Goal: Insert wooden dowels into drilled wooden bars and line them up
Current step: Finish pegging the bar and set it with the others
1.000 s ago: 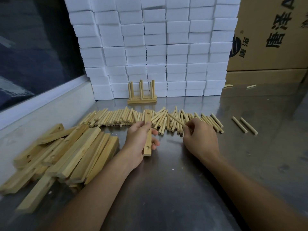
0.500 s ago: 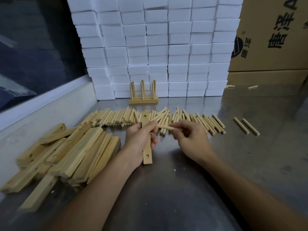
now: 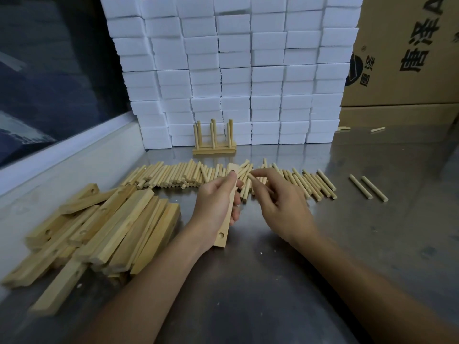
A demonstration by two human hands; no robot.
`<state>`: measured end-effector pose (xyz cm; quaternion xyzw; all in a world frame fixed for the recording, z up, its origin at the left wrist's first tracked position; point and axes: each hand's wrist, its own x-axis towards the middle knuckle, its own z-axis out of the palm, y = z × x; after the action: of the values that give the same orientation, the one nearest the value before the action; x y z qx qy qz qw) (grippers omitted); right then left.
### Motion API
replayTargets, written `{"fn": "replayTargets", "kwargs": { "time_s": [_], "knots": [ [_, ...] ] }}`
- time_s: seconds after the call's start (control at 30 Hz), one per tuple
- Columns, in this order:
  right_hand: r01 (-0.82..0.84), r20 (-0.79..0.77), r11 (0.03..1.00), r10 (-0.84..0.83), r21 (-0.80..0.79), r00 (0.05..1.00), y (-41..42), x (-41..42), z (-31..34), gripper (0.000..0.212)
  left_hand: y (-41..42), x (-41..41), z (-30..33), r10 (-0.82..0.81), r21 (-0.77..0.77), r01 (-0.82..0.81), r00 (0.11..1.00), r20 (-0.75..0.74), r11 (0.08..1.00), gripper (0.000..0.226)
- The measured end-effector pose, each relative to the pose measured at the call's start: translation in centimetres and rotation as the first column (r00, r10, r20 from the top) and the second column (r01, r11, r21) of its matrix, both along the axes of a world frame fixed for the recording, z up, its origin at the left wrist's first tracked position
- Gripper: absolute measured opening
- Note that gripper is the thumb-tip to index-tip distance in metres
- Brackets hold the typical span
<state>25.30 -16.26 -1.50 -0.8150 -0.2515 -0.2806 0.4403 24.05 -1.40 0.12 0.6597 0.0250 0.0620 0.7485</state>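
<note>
My left hand (image 3: 214,202) grips a drilled wooden bar (image 3: 224,227) lengthwise over the metal table; one hole shows near its lower end. My right hand (image 3: 280,202) pinches a single dowel (image 3: 251,177) between thumb and fingers, its tip close to the bar's upper part. A long row of loose dowels (image 3: 173,176) lies just behind both hands. A heap of drilled bars (image 3: 104,227) lies at the left. Two finished bars with upright dowels (image 3: 214,142) stand at the back against the white blocks.
A wall of stacked white foam blocks (image 3: 236,70) closes the back. Cardboard boxes (image 3: 407,58) stand at the back right. Two stray dowels (image 3: 367,187) lie to the right on the steel table (image 3: 372,244). A white ledge (image 3: 62,155) runs along the left.
My right hand lifted a dowel out of the row and carried it left toward the bar. My left hand tipped the bar so its face turns toward the dowel.
</note>
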Motion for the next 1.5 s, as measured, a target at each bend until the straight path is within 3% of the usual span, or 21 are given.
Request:
{"fn": "replayTargets", "kwargs": {
  "time_s": [0.17, 0.43, 0.67, 0.87, 1.07, 1.13, 1.27, 1.33, 1.43, 1.5],
  "knots": [
    [0.083, 0.05, 0.993, -0.088, 0.089, 0.995, -0.1, 0.1, 0.4, 0.024, -0.6, -0.3, 0.0, -0.008, 0.186, -0.016, 0.992, 0.126, 0.982, 0.032],
    [0.105, 0.076, 0.987, -0.115, 0.122, 0.99, -0.3, 0.1, 0.3, 0.016, -1.2, -0.4, -0.5, -0.09, 0.422, -0.043, 0.953, 0.29, 0.906, 0.027],
    [0.116, 0.154, 0.993, -0.116, 0.008, 0.981, -0.6, 0.1, 0.3, 0.015, -0.1, -0.5, -0.6, -0.184, 0.721, -0.245, 0.868, 0.461, 0.648, 0.014],
    [0.094, 0.247, 0.991, -0.069, -0.09, 0.966, -0.8, -0.4, 0.7, 0.006, -0.2, -0.9, -0.2, -0.207, 0.742, -0.313, 0.831, 0.517, 0.593, 0.012],
    [0.094, 0.205, 0.994, -0.08, -0.057, 0.975, -0.9, -0.5, 0.3, 0.011, -0.3, -1.4, 0.1, -0.224, 0.759, -0.356, 0.811, 0.541, 0.545, 0.009],
    [0.083, 0.143, 0.996, -0.079, -0.022, 0.987, -0.6, -0.7, 0.2, 0.011, -0.2, -1.4, 0.1, -0.236, 0.772, -0.353, 0.812, 0.533, 0.528, 0.006],
    [0.006, -0.187, 0.99, 0.02, 0.139, 0.982, -0.5, -0.2, 0.1, 0.024, 0.0, -1.6, -0.1, -0.263, 0.8, -0.354, 0.814, 0.519, 0.484, 0.005],
    [-0.027, -0.26, 0.985, 0.072, 0.172, 0.963, -0.5, -0.2, 0.1, 0.028, 0.0, -1.6, -0.1, -0.267, 0.806, -0.367, 0.81, 0.522, 0.464, 0.01],
    [0.07, -0.136, 0.997, -0.065, 0.035, 0.989, -0.4, -0.5, 0.0, 0.024, -0.2, -1.7, 0.0, -0.261, 0.799, -0.371, 0.807, 0.529, 0.474, 0.026],
    [0.176, -0.092, 0.983, -0.18, -0.047, 0.979, -0.3, -0.8, 0.2, 0.023, -0.3, -1.8, 0.1, -0.26, 0.797, -0.362, 0.81, 0.526, 0.484, 0.025]
  ]
}}
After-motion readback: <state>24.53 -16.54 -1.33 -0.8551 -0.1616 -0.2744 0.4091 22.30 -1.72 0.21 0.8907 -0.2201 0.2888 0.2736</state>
